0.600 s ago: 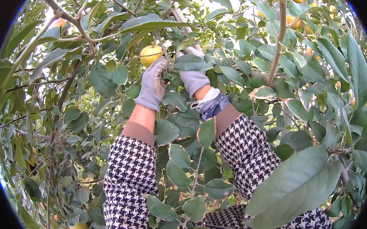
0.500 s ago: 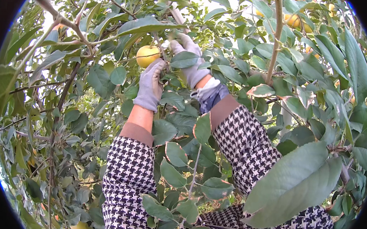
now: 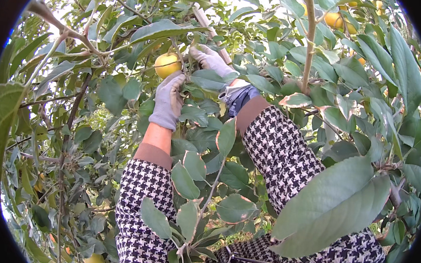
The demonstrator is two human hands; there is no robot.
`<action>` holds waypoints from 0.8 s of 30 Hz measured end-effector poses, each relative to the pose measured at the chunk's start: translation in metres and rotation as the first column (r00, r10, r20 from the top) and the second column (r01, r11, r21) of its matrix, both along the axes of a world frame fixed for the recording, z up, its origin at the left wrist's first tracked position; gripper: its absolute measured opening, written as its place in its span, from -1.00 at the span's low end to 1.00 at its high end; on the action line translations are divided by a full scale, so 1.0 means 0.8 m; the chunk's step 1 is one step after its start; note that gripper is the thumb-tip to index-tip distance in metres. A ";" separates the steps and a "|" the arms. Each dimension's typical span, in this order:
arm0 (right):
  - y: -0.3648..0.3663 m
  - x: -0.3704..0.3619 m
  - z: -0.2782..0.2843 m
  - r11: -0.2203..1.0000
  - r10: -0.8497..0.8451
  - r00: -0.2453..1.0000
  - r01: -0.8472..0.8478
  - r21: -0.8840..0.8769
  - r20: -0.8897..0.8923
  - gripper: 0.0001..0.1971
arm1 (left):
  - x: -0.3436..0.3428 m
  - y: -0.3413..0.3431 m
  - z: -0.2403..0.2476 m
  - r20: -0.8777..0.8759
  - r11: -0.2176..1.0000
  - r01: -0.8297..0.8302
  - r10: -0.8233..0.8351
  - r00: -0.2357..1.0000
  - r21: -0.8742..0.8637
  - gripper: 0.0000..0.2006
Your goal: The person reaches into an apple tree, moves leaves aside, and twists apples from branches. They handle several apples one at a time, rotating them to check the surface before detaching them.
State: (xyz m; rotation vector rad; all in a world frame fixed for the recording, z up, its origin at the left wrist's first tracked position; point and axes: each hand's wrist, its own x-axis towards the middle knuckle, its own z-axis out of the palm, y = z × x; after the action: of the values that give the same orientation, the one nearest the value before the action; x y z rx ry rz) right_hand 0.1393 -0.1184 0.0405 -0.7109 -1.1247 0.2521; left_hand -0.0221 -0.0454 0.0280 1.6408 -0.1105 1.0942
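Observation:
A yellow apple (image 3: 167, 65) hangs among the leaves at the upper middle. My left hand (image 3: 168, 100), in a light grey glove, is closed just below and beside it, its fingertips against a thin twig under the fruit. What the left fingers hold is hidden. My right hand (image 3: 210, 60), gloved alike, reaches in from the right of the apple, apart from it. Its fingertips come together by an upright twig (image 3: 179, 52), with something small that I cannot make out. A green leaf (image 3: 208, 79) covers part of the right palm.
A thick branch (image 3: 310, 40) rises on the right, and another branch (image 3: 57, 22) crosses at the upper left. One large leaf (image 3: 334, 206) stands close in front of my right sleeve. More yellow apples (image 3: 333, 20) hang at the upper right, another apple (image 3: 94, 260) at the lower left.
My right hand has shifted slightly left and down, its fingers now sharper in view. My left hand stays below the apple. The leafy shoot between my arms has swung left and down.

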 end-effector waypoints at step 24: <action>-0.032 -0.022 -0.018 0.996 0.066 0.997 -0.065 -0.059 0.024 -0.71 | -0.007 -0.016 0.002 -0.131 0.992 -0.065 0.050 0.990 -0.109 -0.63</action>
State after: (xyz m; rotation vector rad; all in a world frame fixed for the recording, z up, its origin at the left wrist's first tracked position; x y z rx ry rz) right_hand 0.1220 -0.1438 0.0261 -0.7313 -1.1709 0.3331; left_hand -0.0274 -0.0578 0.0293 1.6151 0.0819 1.0173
